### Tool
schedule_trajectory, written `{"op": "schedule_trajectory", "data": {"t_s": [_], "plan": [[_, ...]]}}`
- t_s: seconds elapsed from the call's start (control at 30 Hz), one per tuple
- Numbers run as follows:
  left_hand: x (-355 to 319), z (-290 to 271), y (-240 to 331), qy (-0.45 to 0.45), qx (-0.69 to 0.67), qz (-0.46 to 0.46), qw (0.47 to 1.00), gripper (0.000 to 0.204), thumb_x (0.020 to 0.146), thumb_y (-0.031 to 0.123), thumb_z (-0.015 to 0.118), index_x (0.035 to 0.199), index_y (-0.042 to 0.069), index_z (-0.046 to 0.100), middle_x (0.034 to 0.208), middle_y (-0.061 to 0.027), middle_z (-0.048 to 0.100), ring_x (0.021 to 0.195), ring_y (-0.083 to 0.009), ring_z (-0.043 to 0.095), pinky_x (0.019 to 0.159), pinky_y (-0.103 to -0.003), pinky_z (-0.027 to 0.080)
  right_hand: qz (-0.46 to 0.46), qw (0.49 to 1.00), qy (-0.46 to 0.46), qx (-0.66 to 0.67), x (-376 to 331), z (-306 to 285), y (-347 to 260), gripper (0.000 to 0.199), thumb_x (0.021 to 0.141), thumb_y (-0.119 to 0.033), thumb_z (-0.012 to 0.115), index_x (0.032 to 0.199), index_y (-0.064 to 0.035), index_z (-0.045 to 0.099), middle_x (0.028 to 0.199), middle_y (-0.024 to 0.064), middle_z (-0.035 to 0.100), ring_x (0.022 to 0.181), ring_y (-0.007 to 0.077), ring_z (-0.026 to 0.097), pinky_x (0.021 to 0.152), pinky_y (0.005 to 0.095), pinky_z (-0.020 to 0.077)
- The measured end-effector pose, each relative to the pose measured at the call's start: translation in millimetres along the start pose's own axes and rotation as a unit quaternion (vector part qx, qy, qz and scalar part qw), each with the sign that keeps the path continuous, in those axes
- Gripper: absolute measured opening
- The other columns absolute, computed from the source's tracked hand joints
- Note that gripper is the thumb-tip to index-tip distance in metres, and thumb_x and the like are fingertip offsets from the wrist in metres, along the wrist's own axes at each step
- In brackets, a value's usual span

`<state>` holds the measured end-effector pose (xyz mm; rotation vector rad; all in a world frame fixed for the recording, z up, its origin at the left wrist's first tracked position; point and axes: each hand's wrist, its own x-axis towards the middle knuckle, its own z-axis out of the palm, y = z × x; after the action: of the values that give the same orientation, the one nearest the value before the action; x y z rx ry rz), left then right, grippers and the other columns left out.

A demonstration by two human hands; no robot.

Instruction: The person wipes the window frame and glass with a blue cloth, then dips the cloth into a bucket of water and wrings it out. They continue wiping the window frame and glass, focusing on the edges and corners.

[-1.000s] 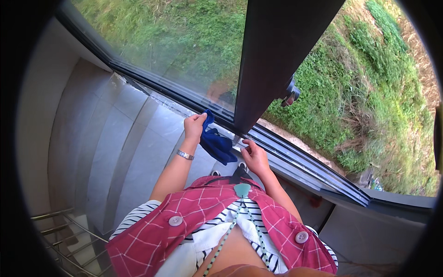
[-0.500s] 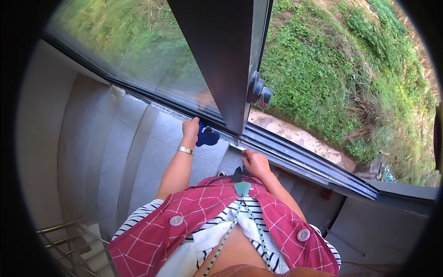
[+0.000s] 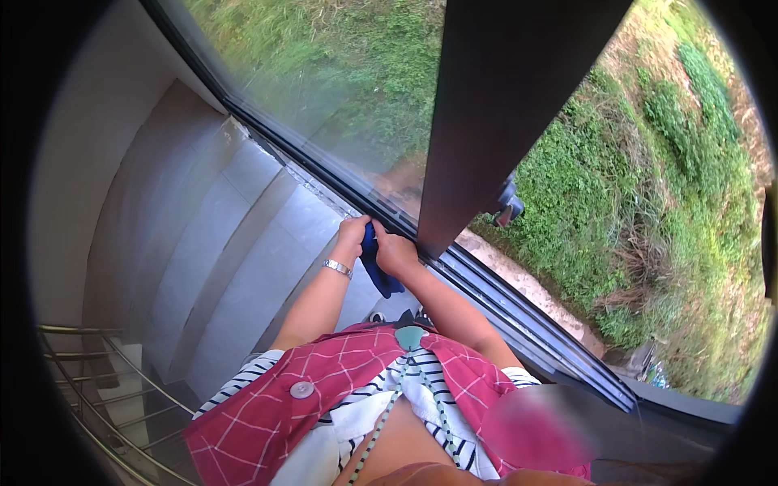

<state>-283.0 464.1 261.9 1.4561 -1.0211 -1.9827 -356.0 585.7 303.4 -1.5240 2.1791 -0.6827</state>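
A blue cloth (image 3: 378, 267) hangs between my two hands at the bottom track of a sliding window (image 3: 369, 206). My left hand (image 3: 352, 236), with a silver bracelet on the wrist, grips the cloth's upper left part right at the track. My right hand (image 3: 395, 253) is closed on the cloth from the right, just below the foot of the dark window frame post (image 3: 494, 105). Both hands touch each other around the cloth.
Grey tiled stairs (image 3: 227, 243) descend to the left below the window. A metal handrail (image 3: 89, 381) curves at the lower left. Outside lie grass and a bare strip of ground (image 3: 527, 279). A dark handle (image 3: 509, 206) sticks out beside the post.
My right hand has come left and up to join the left hand on the cloth. The view has shifted, and the frame post now stands right above both hands.
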Motion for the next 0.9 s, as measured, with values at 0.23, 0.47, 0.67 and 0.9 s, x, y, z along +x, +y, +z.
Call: {"op": "schedule_trajectory", "data": {"t_s": [0.23, 0.47, 0.67, 0.9], "plan": [[-3, -13, -12, 0.05, 0.085, 0.101, 0.99, 0.011, 0.081, 0.01, 0.065, 0.082, 0.0, 0.062, 0.074, -0.0092, 0.063, 0.063, -0.0153, 0.06, 0.055, -0.031, 0.048, 0.08, 0.996, -0.034, 0.004, 3, -5, -23, 0.063, 0.075, -0.011, 0.051, 0.137, -0.0075, 0.038, 0.087, 0.0232, 0.067, 0.077, 0.041, 0.066, 0.069, 0.0503, 0.0518], [-10, -18, -7, 0.033, 0.274, 0.319, 0.907, 0.016, 0.08, 0.009, 0.062, 0.094, 0.004, 0.068, 0.082, -0.0113, 0.068, 0.074, -0.0225, 0.065, 0.07, -0.034, 0.051, 0.074, 0.996, -0.045, 0.002, 12, -11, -20, 0.05, 0.076, -0.012, 0.049, 0.126, -0.0072, 0.05, 0.091, 0.0221, 0.067, 0.084, 0.04, 0.065, 0.073, 0.0499, 0.0512], [-9, -13, -17, 0.044, 0.395, 0.456, 0.797, 0.02, 0.08, 0.01, 0.056, 0.093, 0.002, 0.069, 0.079, -0.0189, 0.066, 0.071, -0.0328, 0.065, 0.065, -0.039, 0.05, 0.061, 0.997, 0.032, 0.032, -9, 1, 0, 0.057, 0.078, -0.01, 0.048, 0.134, -0.0159, 0.043, 0.084, 0.0227, 0.067, 0.073, 0.0406, 0.065, 0.064, 0.0512, 0.0511], [-4, -1, -12, 0.054, 0.476, 0.408, 0.777, 0.016, 0.073, 0.007, 0.056, 0.082, 0.0, 0.066, 0.076, -0.0214, 0.065, 0.068, -0.0373, 0.062, 0.062, -0.043, 0.049, 0.022, 0.999, 0.04, -0.011, -1, 20, 10, 0.047, 0.08, -0.01, 0.05, 0.126, -0.0078, 0.043, 0.075, 0.02, 0.066, 0.065, 0.0387, 0.064, 0.053, 0.0507, 0.0478]]}}
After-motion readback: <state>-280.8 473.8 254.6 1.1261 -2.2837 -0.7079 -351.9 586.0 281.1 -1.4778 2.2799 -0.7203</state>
